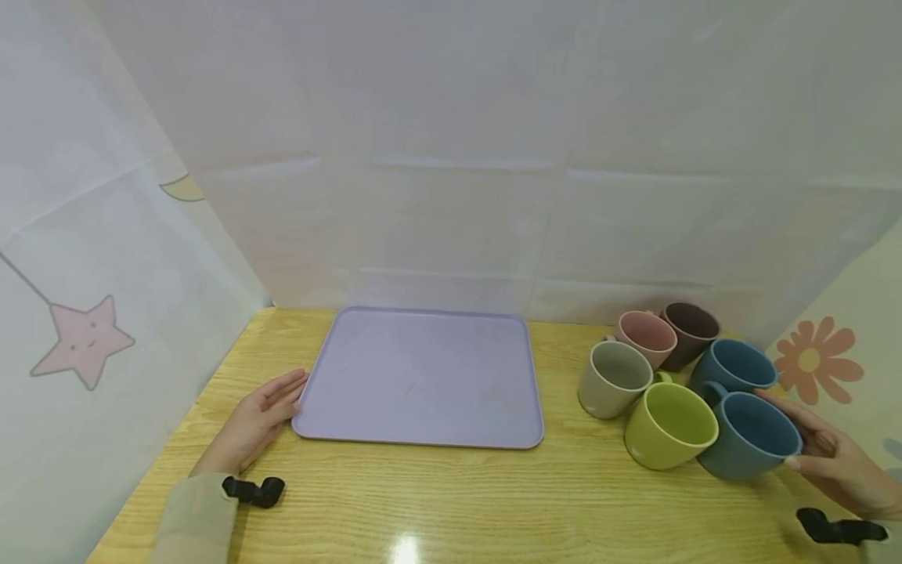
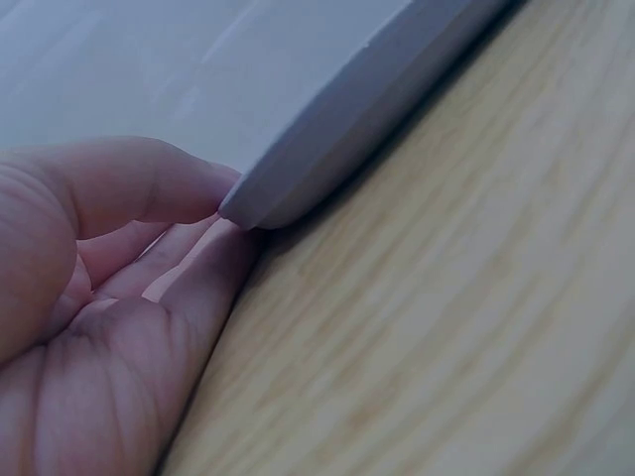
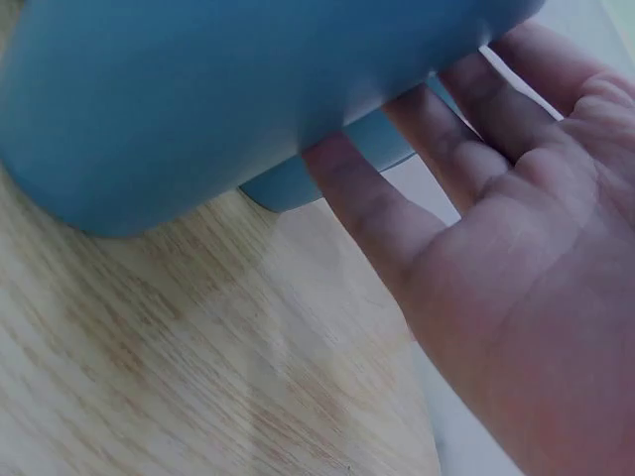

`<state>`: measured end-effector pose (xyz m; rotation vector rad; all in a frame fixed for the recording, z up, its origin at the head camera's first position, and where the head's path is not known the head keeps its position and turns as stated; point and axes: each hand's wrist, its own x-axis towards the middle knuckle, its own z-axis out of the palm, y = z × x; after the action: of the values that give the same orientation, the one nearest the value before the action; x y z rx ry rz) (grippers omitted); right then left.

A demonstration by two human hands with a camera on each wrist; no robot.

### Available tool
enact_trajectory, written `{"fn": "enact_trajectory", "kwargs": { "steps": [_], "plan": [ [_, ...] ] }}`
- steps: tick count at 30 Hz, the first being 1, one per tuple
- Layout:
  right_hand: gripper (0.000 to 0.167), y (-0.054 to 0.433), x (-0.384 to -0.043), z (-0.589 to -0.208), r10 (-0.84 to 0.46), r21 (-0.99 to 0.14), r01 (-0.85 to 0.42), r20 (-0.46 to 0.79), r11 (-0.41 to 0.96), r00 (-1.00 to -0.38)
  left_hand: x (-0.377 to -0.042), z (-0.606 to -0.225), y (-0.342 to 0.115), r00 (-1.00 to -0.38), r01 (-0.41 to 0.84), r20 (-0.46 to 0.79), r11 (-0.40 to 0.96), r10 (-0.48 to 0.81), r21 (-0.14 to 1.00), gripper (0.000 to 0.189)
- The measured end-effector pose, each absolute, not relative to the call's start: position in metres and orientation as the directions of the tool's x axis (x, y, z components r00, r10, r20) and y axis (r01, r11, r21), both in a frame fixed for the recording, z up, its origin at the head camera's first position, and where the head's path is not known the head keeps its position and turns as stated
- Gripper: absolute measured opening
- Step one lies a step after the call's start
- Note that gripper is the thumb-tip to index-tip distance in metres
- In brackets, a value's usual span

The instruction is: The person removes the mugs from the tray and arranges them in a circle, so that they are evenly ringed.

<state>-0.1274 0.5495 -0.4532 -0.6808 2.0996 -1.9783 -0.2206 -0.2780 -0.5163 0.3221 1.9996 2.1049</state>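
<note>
My left hand [image 1: 257, 419] is at the left edge of a lilac tray [image 1: 423, 376] that lies flat on the table. In the left wrist view the thumb [image 2: 149, 178] presses the tray's rim [image 2: 327, 139] from above, while the other fingers reach against its underside. On the far right, my right hand [image 1: 838, 462] spans the side of the front blue mug [image 1: 740, 462], index finger behind and thumb in front. The right wrist view shows its spread fingers [image 3: 372, 203] against the mug's blue wall [image 3: 198, 109]. The mug stands upright.
Close around the held mug stand a green mug [image 1: 655, 446], a second blue mug [image 1: 712, 372], a grey-white mug [image 1: 599, 392], a pink mug [image 1: 655, 352] and a dark brown mug [image 1: 680, 356]. White patterned cloth [image 1: 451, 219] rises behind the wooden table [image 1: 423, 501] and along both sides.
</note>
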Motion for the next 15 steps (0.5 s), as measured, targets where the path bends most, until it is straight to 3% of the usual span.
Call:
{"fn": "enact_trajectory", "kwargs": {
  "steps": [11, 15],
  "plan": [
    [0.083, 0.5507, -0.1244, -0.4625, -0.381, -0.986, -0.168, 0.150, 0.015, -0.912, -0.2192, -0.5143, -0.2774, -0.953, -0.005, 0.004, -0.030, 0.302, 1.000, 0.069],
    [0.067, 0.5480, -0.1244, -0.4568, -0.348, -0.981, -0.190, 0.191, -0.036, -0.918, -0.2181, -0.5149, -0.2780, -0.953, -0.010, 0.001, -0.035, 0.303, 0.999, 0.069]
  ]
}}
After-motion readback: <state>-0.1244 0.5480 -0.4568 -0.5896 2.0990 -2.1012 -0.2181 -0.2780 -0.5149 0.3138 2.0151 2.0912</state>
